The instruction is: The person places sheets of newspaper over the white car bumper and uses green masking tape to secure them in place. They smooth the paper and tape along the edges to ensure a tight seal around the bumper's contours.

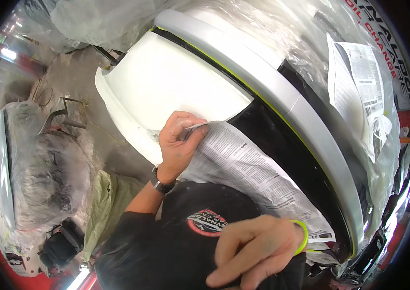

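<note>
My left hand [178, 142], with a dark watch on its wrist, pinches the upper left corner of a newspaper sheet [248, 164]. The sheet hangs down in front of me and runs along the lower edge of a glossy black panel [287, 140]. Beyond that panel curves a silver-grey car part [306, 113], with a thin yellow-green tape line between the two. A smooth white surface [166, 82] meets the black panel's left end. Nearer me, my right hand [258, 249] hovers with bent, spread fingers and nothing visible in them. A yellow-green ring [302, 237] circles its wrist.
Clear plastic sheeting [277, 24] drapes the far side, with more newspaper [364, 82] on it at the right. On the left stand plastic-wrapped parts [45, 169], a metal stand [65, 108] and a greenish sack [110, 198] on the grey floor [79, 77].
</note>
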Action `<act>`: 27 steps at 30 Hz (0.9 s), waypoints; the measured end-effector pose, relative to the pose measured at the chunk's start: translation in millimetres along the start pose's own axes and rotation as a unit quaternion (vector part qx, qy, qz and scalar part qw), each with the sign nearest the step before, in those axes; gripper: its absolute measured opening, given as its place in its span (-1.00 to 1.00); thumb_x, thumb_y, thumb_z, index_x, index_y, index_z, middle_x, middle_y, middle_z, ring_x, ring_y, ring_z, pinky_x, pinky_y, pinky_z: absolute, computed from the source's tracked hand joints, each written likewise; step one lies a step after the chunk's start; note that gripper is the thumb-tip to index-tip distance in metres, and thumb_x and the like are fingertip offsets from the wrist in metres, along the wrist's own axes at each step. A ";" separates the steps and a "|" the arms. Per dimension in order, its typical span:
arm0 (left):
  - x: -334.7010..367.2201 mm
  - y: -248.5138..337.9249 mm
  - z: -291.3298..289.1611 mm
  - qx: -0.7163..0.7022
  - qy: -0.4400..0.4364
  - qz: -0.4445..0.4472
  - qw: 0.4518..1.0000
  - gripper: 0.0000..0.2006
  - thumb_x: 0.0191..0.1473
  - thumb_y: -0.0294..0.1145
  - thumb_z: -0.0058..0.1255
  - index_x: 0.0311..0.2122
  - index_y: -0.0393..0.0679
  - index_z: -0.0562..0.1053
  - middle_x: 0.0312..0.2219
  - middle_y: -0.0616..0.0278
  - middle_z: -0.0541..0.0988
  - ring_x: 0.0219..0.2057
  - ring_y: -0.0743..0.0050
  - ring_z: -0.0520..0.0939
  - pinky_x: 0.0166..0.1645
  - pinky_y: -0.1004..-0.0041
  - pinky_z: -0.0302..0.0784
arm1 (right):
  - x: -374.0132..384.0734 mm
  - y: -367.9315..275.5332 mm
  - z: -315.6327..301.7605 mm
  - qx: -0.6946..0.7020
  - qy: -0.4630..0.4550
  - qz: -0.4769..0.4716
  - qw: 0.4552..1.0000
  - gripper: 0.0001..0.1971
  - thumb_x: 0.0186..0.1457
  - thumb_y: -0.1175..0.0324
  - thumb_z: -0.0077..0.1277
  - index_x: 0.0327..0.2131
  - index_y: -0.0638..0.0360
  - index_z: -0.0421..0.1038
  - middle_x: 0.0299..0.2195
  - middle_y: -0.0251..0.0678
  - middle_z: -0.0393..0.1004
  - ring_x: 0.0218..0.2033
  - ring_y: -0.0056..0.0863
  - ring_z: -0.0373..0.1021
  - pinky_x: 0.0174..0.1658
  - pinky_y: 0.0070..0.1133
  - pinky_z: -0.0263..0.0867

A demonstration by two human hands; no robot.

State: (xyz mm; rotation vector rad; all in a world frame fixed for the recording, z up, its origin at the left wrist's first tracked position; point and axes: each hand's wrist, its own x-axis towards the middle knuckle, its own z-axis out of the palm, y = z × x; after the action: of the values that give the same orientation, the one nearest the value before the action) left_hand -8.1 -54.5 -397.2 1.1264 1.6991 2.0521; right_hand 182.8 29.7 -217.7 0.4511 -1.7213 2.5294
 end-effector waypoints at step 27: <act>-7.9 -4.8 -1.2 -0.190 0.015 -0.093 0.977 -0.42 0.02 -0.77 0.20 0.14 -0.24 0.27 -0.17 0.20 0.54 -0.18 0.65 0.58 -0.15 0.64 0.60 | 73.3 51.5 -78.6 -0.666 0.134 0.127 0.723 -0.90 0.05 0.55 0.13 -0.32 0.34 0.50 -0.37 -0.12 0.41 -0.30 -0.13 0.40 -0.21 -0.33 0.32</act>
State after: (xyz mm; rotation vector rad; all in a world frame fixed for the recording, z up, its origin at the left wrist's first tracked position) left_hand -4.9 -58.9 -404.8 0.7887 1.2893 2.1565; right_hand 85.7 73.3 -271.3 -0.2719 -2.8669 0.7235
